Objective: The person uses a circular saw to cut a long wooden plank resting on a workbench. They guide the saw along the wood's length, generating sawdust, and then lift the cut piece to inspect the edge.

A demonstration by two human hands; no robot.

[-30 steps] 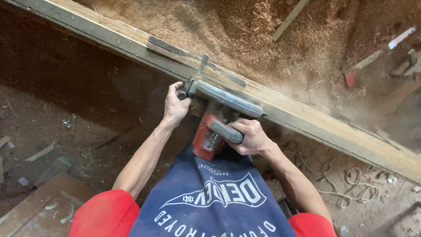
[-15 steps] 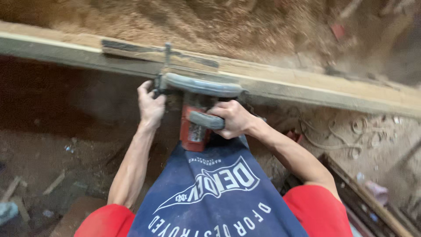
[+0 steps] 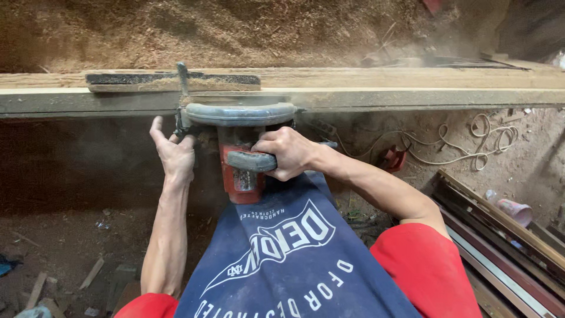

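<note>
Fingers of right hand (image 3: 286,152) wrapped around grey handle of red power saw (image 3: 238,150) at near edge of long wooden beam (image 3: 382,88), left hand (image 3: 173,154) half-spread against saw's left side, sawdust heap (image 3: 206,29) beyond, dirt floor (image 3: 65,235) below

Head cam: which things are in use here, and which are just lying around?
In use:
- red power saw
- long wooden beam
- left hand at the saw's front
- right hand on the grey handle

Lying about:
- sawdust pile
- loose cord
- stacked boards
- wood scraps
</note>
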